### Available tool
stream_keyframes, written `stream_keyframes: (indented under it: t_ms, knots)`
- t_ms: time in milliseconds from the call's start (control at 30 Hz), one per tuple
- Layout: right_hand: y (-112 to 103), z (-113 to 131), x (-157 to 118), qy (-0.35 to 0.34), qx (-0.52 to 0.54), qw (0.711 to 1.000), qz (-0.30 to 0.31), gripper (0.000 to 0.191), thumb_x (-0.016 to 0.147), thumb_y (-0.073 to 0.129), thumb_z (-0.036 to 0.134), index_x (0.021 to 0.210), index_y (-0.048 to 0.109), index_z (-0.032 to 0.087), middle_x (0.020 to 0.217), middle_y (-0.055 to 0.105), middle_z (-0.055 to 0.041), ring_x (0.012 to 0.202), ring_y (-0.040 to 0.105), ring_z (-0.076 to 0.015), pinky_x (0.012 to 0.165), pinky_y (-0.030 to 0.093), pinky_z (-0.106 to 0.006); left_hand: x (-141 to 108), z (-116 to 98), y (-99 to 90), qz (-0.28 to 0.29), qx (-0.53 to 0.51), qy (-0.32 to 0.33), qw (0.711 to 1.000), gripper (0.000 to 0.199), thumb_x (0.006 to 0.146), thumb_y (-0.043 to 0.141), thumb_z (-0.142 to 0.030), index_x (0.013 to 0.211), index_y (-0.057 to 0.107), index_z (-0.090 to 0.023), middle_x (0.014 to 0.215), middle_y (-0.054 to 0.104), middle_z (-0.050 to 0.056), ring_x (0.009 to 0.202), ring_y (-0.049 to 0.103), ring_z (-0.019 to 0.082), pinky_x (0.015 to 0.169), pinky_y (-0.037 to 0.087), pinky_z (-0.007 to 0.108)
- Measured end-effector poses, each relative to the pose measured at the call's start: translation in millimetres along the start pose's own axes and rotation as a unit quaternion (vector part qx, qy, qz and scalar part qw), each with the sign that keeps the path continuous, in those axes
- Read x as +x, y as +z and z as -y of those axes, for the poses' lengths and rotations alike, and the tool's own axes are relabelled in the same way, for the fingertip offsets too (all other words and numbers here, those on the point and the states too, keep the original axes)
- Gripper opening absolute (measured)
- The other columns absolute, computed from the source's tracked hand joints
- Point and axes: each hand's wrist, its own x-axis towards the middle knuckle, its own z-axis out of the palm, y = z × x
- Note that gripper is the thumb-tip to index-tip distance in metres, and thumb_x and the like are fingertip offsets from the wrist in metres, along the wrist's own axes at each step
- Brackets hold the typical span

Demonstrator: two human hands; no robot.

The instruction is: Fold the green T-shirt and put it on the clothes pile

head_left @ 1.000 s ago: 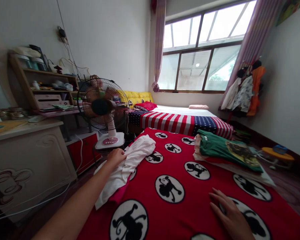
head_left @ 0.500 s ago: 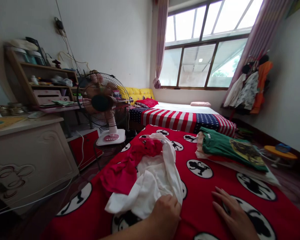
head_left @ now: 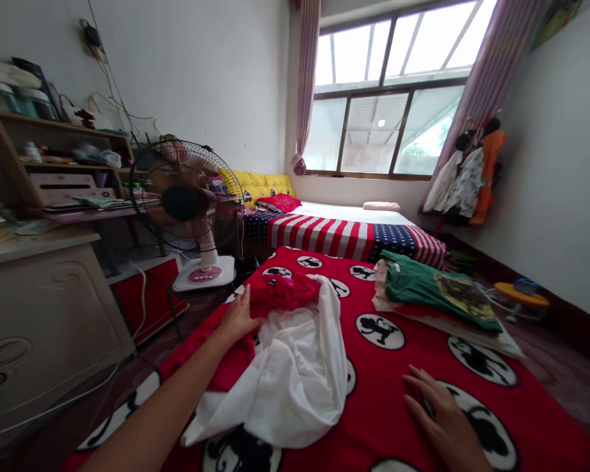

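A crumpled white garment (head_left: 295,367) lies on the red blanket (head_left: 373,387) printed with dark figures in white ovals. Bunched against its far and left side is a red garment (head_left: 290,292). Over that red cloth reaches my left hand (head_left: 240,318), its fingers apart; whether it touches the cloth I cannot tell. My right hand (head_left: 440,410) rests on the blanket to the right, fingers spread, holding nothing. Farther back on the right, a green T-shirt (head_left: 437,288) with a printed picture lies flat on top of other folded clothes.
A standing fan (head_left: 204,269) is at the left, beside a cabinet (head_left: 54,308) and a cluttered shelf (head_left: 63,141). Behind the blanket stands a bed (head_left: 324,233) with a striped cover. Clothes (head_left: 467,174) hang at the right, above a small orange stool (head_left: 521,295).
My left hand has let go of the white garment's near edge and moved forward and left over the red garment. The view has turned slightly right; my right hand stays on the blanket.
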Motion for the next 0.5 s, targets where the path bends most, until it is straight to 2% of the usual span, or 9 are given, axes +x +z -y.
stream_keyframes:
  t_ms: [67,133,200,267,367,433,500]
  knots:
    - [-2,3,0,0.000,-0.003,1.000,0.006,0.038,0.084,0.051,0.047,0.108,0.069,0.024,0.131,0.059,-0.0082,0.125,0.050,-0.0313,0.104,0.042,-0.053,0,16,16.4,0.028,-0.010,-0.013,0.999,0.081,0.072,0.069,-0.032,0.141,0.034,-0.009,0.131,0.055,0.020,0.120,0.055,0.031,0.096,0.045,0.038]
    - [-3,7,0,0.003,-0.003,1.000,0.014,0.036,0.085,0.051,0.044,0.108,0.069,0.024,0.131,0.058,-0.0082,0.125,0.050,-0.0303,0.104,0.041,-0.052,-6,24,25.9,0.012,-0.028,-0.021,0.999,0.064,0.078,0.063,-0.033,0.135,0.045,-0.011,0.125,0.061,0.018,0.114,0.059,0.032,0.092,0.048,0.040]
    - [-5,11,0,0.007,0.000,1.000,0.013,0.034,0.085,0.051,0.041,0.108,0.069,0.023,0.131,0.058,-0.0090,0.126,0.049,-0.0297,0.105,0.040,-0.051,-12,25,24.4,-0.041,-0.073,-0.022,0.996,0.049,0.080,0.058,-0.031,0.127,0.053,-0.015,0.123,0.063,0.014,0.113,0.059,0.029,0.094,0.048,0.038]
    - [-7,17,0,0.012,0.009,1.000,0.003,0.033,0.085,0.052,0.038,0.107,0.069,0.021,0.130,0.059,-0.0100,0.127,0.048,-0.0299,0.106,0.038,-0.052,-17,16,11.2,-0.132,-0.132,0.001,0.982,0.040,0.081,0.055,-0.028,0.120,0.058,-0.018,0.120,0.064,0.009,0.113,0.059,0.025,0.098,0.046,0.035]
    - [-11,34,0,0.029,0.056,0.998,-0.014,0.030,0.085,0.053,0.038,0.104,0.069,0.021,0.125,0.062,-0.0100,0.123,0.052,-0.0302,0.105,0.040,-0.052,-29,-18,-22.9,-0.251,-0.208,0.074,0.943,0.035,0.080,0.055,-0.028,0.113,0.060,-0.020,0.110,0.063,0.006,0.106,0.060,0.023,0.099,0.045,0.035]
    - [-15,54,-1,0.038,0.123,0.991,-0.029,0.031,0.086,0.053,0.041,0.108,0.067,0.022,0.124,0.063,-0.0094,0.121,0.053,-0.0291,0.105,0.040,-0.050,-47,-55,-45.1,-0.255,-0.255,0.147,0.921,0.032,0.076,0.060,-0.024,0.108,0.063,-0.022,0.101,0.063,0.002,0.098,0.061,0.021,0.096,0.047,0.036]
    - [-16,78,-5,0.024,0.221,0.975,-0.023,0.042,0.086,0.056,0.045,0.122,0.058,0.024,0.129,0.059,-0.0092,0.122,0.053,-0.0279,0.105,0.041,-0.047,-71,-96,-57.4,-0.200,-0.307,0.217,0.905,0.031,0.074,0.064,-0.020,0.105,0.064,-0.025,0.099,0.063,0.001,0.096,0.061,0.020,0.093,0.048,0.035]
